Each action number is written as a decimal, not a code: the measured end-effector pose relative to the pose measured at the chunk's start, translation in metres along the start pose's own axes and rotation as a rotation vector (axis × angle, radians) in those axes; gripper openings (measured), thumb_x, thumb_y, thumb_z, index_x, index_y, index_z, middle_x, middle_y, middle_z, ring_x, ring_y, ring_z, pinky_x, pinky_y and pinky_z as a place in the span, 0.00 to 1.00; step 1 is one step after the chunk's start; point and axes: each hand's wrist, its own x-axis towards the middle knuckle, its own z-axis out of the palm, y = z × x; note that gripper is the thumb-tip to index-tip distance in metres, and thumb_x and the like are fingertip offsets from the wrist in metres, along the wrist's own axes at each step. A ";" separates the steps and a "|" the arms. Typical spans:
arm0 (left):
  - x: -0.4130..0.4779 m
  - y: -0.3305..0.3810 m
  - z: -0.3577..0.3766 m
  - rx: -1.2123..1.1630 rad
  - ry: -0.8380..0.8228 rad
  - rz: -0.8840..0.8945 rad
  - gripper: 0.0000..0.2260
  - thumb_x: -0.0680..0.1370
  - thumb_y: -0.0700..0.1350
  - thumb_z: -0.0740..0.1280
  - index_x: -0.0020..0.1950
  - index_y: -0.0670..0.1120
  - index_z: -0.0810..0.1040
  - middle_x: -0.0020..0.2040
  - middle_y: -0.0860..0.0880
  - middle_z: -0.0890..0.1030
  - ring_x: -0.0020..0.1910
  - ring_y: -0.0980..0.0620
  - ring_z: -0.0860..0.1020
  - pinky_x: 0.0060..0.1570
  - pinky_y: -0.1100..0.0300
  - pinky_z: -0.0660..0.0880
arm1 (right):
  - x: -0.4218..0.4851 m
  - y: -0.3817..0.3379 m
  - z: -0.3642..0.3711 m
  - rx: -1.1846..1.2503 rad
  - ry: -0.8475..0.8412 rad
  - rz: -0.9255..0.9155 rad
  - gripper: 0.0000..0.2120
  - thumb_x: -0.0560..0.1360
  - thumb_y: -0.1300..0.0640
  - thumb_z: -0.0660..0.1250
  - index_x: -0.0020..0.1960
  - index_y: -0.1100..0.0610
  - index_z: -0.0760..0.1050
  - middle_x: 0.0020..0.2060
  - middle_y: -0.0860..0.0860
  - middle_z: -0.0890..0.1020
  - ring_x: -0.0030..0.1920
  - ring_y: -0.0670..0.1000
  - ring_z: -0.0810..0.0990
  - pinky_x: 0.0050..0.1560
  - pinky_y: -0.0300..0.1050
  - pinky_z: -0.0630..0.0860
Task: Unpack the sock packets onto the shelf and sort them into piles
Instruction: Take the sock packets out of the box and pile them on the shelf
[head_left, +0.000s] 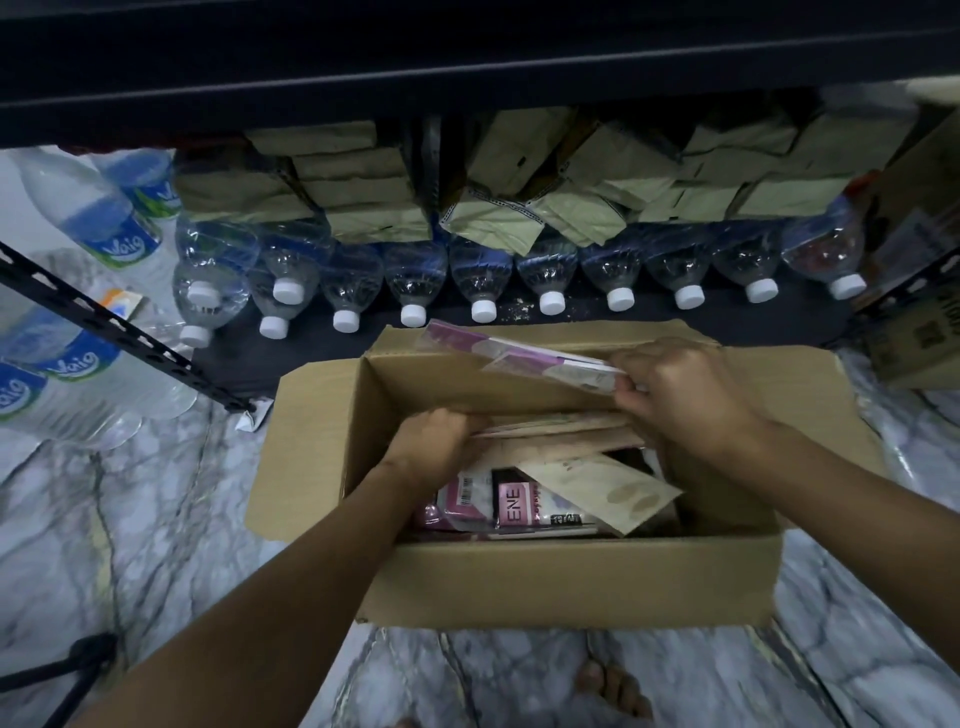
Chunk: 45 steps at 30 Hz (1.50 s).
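Two hands work in an open cardboard box (519, 587) on the floor; unpacking looks partly done. Pink packets (514, 506) lie at its bottom. The left hand (436, 436) curls round a bundle of brown packets (561, 426) inside the box. The right hand (685, 389) pinches a purple packet (524, 353), held over the far flap. Beyond, the shelf (291, 356) carries a row of bottles (483, 291), with piles of tan packets (363, 192) behind them. Next, the purple packet probably needs a bare spot on the shelf for its own pile.
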 end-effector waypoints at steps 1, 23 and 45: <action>-0.004 0.002 -0.003 -0.041 0.035 0.012 0.15 0.81 0.54 0.60 0.67 0.54 0.76 0.64 0.49 0.76 0.59 0.44 0.77 0.56 0.52 0.74 | 0.001 -0.001 -0.003 0.000 0.001 0.003 0.11 0.71 0.57 0.63 0.46 0.56 0.83 0.38 0.52 0.85 0.39 0.56 0.82 0.38 0.51 0.79; -0.180 0.012 -0.136 -0.521 0.680 0.076 0.07 0.70 0.46 0.76 0.47 0.52 0.85 0.41 0.63 0.81 0.41 0.64 0.79 0.39 0.73 0.70 | 0.004 -0.074 -0.137 0.335 0.382 0.002 0.15 0.64 0.62 0.78 0.50 0.61 0.84 0.36 0.38 0.78 0.38 0.49 0.71 0.31 0.47 0.76; -0.200 -0.070 -0.380 0.137 1.330 0.164 0.08 0.75 0.45 0.74 0.52 0.47 0.86 0.44 0.47 0.83 0.39 0.46 0.79 0.39 0.50 0.75 | 0.156 -0.098 -0.318 0.029 0.713 -0.117 0.10 0.72 0.55 0.68 0.45 0.60 0.84 0.33 0.57 0.83 0.38 0.53 0.67 0.33 0.49 0.74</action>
